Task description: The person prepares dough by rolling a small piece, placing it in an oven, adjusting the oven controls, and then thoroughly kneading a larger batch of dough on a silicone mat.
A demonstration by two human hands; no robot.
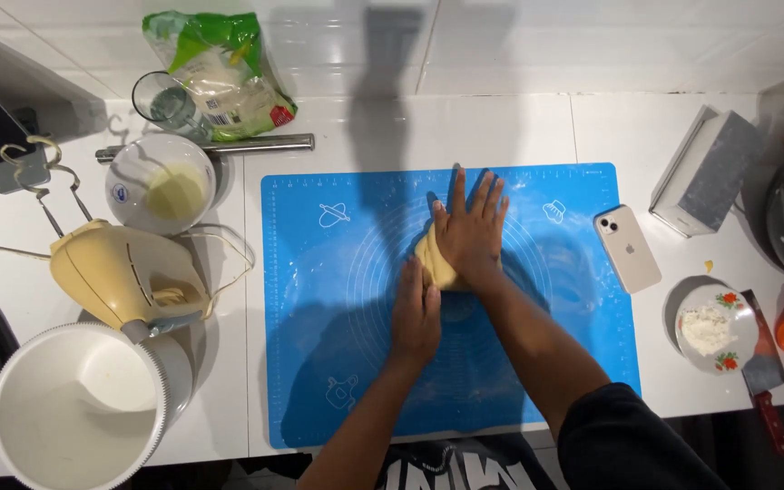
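Pale yellow dough lump (432,261) sits near centre of blue silicone baking mat (338,363). Right hand (471,231) flat, fingers spread, pressing on top of dough. Left hand (416,318) cupped against dough's near side, fingers together. White smartphone (627,248) just right of mat; cream hand mixer (124,277) left of mat.

Both forearms are bare to above the elbow. The left hand (416,313) and right hand (470,231) wear no gloves, rings or watch. A black short sleeve (628,436) covers the right upper arm; the black shirt front (455,467) carries large white lettering.
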